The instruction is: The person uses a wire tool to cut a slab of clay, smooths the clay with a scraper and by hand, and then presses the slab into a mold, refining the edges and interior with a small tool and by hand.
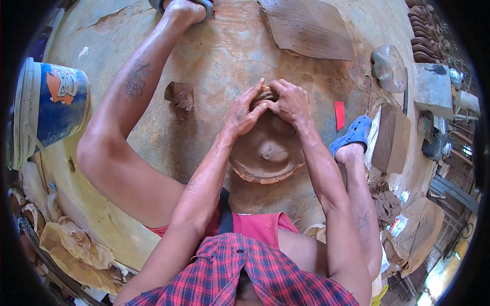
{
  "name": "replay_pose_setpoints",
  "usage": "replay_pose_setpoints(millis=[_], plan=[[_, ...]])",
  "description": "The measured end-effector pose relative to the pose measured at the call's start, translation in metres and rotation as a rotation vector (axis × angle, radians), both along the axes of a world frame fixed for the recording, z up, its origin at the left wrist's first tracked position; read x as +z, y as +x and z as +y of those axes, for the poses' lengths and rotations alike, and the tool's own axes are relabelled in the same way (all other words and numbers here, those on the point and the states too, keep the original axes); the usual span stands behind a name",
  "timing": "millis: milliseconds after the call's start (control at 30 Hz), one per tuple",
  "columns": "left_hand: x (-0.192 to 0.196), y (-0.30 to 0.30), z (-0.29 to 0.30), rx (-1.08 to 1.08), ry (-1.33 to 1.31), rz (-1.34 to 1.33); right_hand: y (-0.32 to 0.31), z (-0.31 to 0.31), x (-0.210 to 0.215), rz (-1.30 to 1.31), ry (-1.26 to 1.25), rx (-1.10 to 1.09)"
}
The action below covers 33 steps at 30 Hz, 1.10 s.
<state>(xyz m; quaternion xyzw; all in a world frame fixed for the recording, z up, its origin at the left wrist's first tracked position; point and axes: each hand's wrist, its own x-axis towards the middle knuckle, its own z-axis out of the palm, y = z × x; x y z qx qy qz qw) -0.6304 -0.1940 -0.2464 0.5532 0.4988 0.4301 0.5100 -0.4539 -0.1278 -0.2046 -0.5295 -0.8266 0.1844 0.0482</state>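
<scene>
Both my hands meet at the far edge of a round brown clay piece [275, 153] that lies on the floor between my legs. A small rounded mound rises from its middle, and its near rim is rough and reddish. My left hand [242, 113] curls around the left side of a lump of clay [265, 95]. Around the right side of that lump my right hand [290, 101] is closed, with the thumbs close together in front. The hands partly hide the lump and the round piece's far edge.
A clay slab [309, 28] lies beyond my hands, a smaller clay chunk [180, 97] to their left. At right are a red strip [339, 116], a metal bowl [389, 69] and a clay block [391, 138]. A blue bucket [61, 104] stands at left. My legs flank the work.
</scene>
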Motion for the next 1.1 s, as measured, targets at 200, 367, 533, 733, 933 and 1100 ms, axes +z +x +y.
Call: replay_pose_setpoints(millis=[200,367,533,733,933,1100], plan=[[0.001,-0.001,0.002,0.007,0.049,0.043,-0.001,-0.011,-0.002,-0.008,0.154,-0.065],[-0.007,-0.002,0.003,0.043,0.058,0.192,0.018,-0.016,-0.003,-0.047,0.16,-0.229],[-0.011,0.003,0.007,0.088,0.03,0.122,0.041,-0.042,0.006,-0.095,0.062,-0.639],[-0.006,0.004,0.008,0.11,0.02,0.126,0.047,-0.082,0.007,-0.122,-0.033,-0.977],[-0.009,0.004,0.009,0.122,0.017,0.09,0.048,-0.108,0.008,-0.087,-0.148,-1.189],[0.006,0.01,0.011,0.125,0.063,0.222,0.051,-0.117,0.003,-0.03,-0.155,-1.197]])
